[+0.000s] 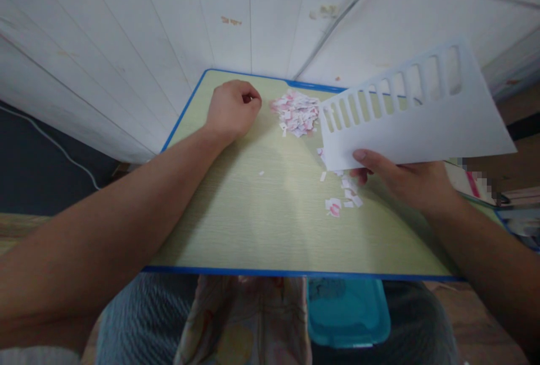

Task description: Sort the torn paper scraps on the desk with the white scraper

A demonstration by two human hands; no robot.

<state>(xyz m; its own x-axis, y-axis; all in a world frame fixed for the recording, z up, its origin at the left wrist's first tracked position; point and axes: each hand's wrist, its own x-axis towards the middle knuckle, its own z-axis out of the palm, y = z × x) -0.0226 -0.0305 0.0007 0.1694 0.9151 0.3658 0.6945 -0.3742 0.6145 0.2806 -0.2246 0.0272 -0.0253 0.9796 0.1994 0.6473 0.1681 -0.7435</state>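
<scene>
A white sheet with a row of rounded slots cut through it (422, 137) is held above the right part of the table by my right hand (400, 179), thumb on top and fingers beneath its lower edge. My left hand (236, 109) hovers at or rests on the far left of the table, its fingers curled together; whatever may be inside them is hidden. Just right of it lies a heap of small white and pink paper pieces (297, 113). Several loose paper pieces (334, 207) are scattered near my right hand, some partly behind the sheet.
The light-green table (253, 224) has a blue rim and stands against a white panelled wall (228, 16). A grey cable (341, 19) runs down the wall. Below the front edge sits a turquoise basin (350, 314) by my legs. A flat object with a pink stripe (472, 182) lies at the right.
</scene>
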